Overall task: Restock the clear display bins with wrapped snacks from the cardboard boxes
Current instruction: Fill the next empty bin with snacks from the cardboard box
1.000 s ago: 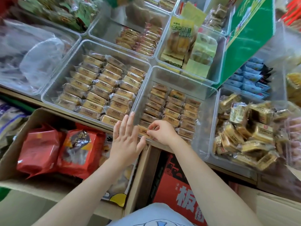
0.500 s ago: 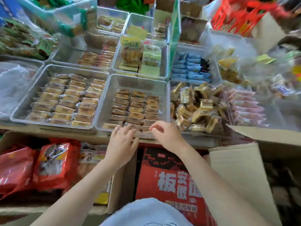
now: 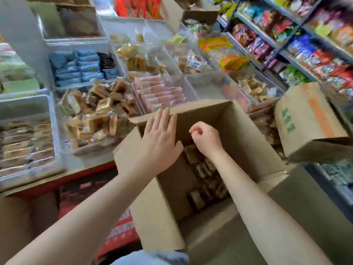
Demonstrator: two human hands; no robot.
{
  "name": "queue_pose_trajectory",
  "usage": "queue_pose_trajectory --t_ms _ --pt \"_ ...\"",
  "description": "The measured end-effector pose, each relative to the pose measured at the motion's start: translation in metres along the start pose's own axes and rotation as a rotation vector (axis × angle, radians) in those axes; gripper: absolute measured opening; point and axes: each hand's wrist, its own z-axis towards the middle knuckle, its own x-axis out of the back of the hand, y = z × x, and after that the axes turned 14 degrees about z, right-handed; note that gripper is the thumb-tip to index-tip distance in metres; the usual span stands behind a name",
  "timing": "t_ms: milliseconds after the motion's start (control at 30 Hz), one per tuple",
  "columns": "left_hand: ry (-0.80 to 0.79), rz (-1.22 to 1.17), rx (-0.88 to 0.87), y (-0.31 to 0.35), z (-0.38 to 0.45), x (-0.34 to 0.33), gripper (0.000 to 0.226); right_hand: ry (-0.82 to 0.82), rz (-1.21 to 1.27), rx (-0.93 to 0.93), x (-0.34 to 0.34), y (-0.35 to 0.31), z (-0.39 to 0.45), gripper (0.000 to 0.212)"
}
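Up close, an open cardboard box (image 3: 246,150) with its flaps spread, holding rows of brown wrapped snacks (image 3: 202,175) low down against its left inner wall (blurred, so no telling what kind). Left hand (image 3: 158,138) laid flat on the upright left flap of that box, fingers straight and together, holding nothing. Right hand (image 3: 207,137) over the box mouth, fingers loosely curled, thumb and forefinger nearly meeting, with nothing visible between them. Both forearms bare, reaching in from the lower edge.

Beyond the box, clear display bins (image 3: 55,119) side by side on a red-edged surface (image 3: 82,172). At far left, a bin of flat brown bars (image 3: 24,142) stacked in neat rows. Just right of it, a bin heaped with loose tan squares (image 3: 99,113) in clear wrap. Next over, pink packets (image 3: 162,92) standing on edge in a row, partly hidden by the box's far rim. Farther back, blue packets (image 3: 76,67) in rows with a few dark ones beside them.

At right, a second cardboard box (image 3: 307,121) with orange and green print, tilted, just beside the open one. Behind it, metal shelves (image 3: 277,44) packed with colourful bags. Below the surface, a red carton (image 3: 118,230) with white lettering.
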Motion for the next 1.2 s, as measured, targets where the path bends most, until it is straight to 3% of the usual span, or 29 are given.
queue_pose_trajectory --t_ms 200,467,667,800,933,1033,1133,1200 --pt "-0.123 0.272 0.126 0.028 0.032 -0.059 0.088 -0.173 -0.368 -0.190 0.021 0.116 0.080 0.041" --pt "-0.085 0.253 0.103 0.022 0.030 -0.064 0.093 -0.199 -0.672 -0.115 0.000 0.183 0.108 0.060" --pt "-0.121 0.309 0.110 0.023 0.031 -0.066 0.094 -0.143 -0.820 -0.088 -0.008 0.194 0.122 0.040" --pt "-0.128 0.301 0.121 0.023 0.031 -0.065 0.093 -0.242 -0.806 -0.122 -0.010 0.198 0.118 0.039" --pt "-0.117 0.258 0.125 0.023 0.029 -0.063 0.093 -0.408 -0.467 -0.146 0.002 0.169 0.124 0.042" --pt "-0.103 0.125 0.123 0.023 0.028 -0.053 0.086 -0.538 0.183 -0.302 0.023 0.115 0.115 0.044" --pt "-0.067 -0.245 0.274 0.025 0.012 -0.023 0.068 -0.781 0.754 -0.320 0.041 0.064 0.085 0.038" --pt "-0.038 -0.568 0.428 0.022 -0.007 -0.003 0.058 -0.923 0.938 -0.252 0.043 0.034 0.059 0.039"
